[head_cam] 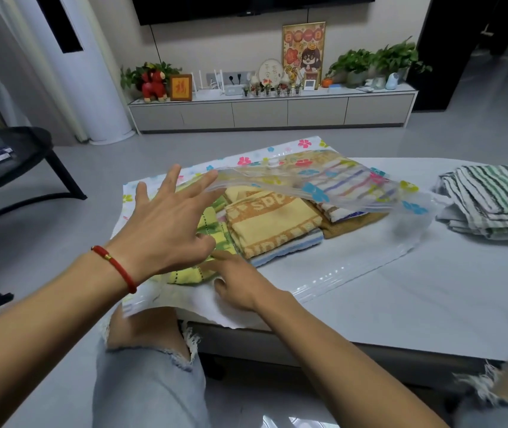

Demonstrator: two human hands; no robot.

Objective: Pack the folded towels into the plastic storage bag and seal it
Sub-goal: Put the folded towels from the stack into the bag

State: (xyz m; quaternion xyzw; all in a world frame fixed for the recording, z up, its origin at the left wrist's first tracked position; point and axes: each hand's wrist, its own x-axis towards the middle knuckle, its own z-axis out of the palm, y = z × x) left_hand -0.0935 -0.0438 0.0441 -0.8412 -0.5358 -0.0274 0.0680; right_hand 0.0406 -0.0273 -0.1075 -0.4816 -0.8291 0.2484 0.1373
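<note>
**Towels in Open Storage Bag, Both Hands at the Mouth**

The plastic storage bag (317, 180), clear with a coloured flower print, lies flat on the pale table (401, 291), its mouth turned toward the person. The upper layer of the bag is lifted off the contents; the lower layer lies spread on the table surface and overhangs the near table edge.

Several folded towels lie inside the bag, side by side or overlapping:
- a green-and-yellow checked towel (212, 233) at the left, nearest the hands;
- an orange-and-yellow towel (271, 223) with lettering in the middle, resting on a blue-and-white towel (289, 248);
- a brown towel (348, 225) to the right;
- a multicolour striped towel (348, 180) further back, seen through the raised plastic.

The left hand (166, 223) is above the checked towel with its fingers spread wide and straight. Its fingertips reach the rim of the raised upper layer; whether they touch the plastic cannot be told. A red cord bracelet (117, 267) sits on the left wrist.

The right hand (240, 282) rests low on the lower bag layer at the mouth, with an extended finger touching the near edge of the checked towel. Whether the remaining fingers grip anything cannot be told.

A separate stack of green-and-white striped towels (493, 202) lies on the table to the right, outside the bag and apart from it.
</note>
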